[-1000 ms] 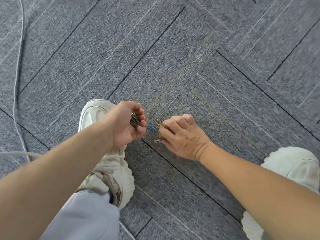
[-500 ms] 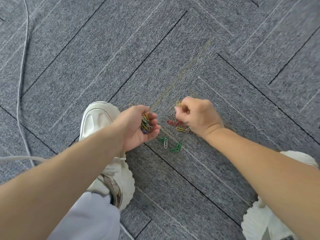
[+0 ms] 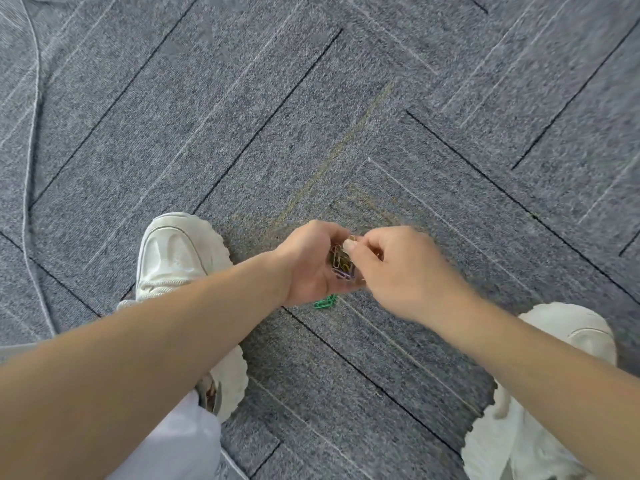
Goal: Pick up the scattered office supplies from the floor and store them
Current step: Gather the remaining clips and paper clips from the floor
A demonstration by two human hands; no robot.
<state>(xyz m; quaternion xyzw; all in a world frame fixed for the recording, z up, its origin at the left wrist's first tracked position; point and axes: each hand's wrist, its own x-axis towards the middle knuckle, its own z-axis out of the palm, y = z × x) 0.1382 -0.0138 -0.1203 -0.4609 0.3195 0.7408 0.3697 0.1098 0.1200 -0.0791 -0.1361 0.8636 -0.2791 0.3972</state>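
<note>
My left hand (image 3: 310, 263) is cupped palm-up just above the grey carpet and holds a bunch of coloured paper clips (image 3: 341, 263). My right hand (image 3: 403, 271) is right beside it, its fingertips pinching a paper clip over the bunch. A pair of green paper clips (image 3: 325, 303) lies on the carpet just below my left hand. Other clips on the floor may be hidden under my hands.
Grey carpet tiles (image 3: 346, 116) with dark seams cover the floor. My left white shoe (image 3: 180, 258) stands left of the hands, my right white shoe (image 3: 540, 410) at the lower right. A thin white cable (image 3: 33, 168) runs along the left edge.
My right hand has come back from the clips on the floor to my left palm, carrying a clip. The red, yellow and one green clip seen before are now out of sight.
</note>
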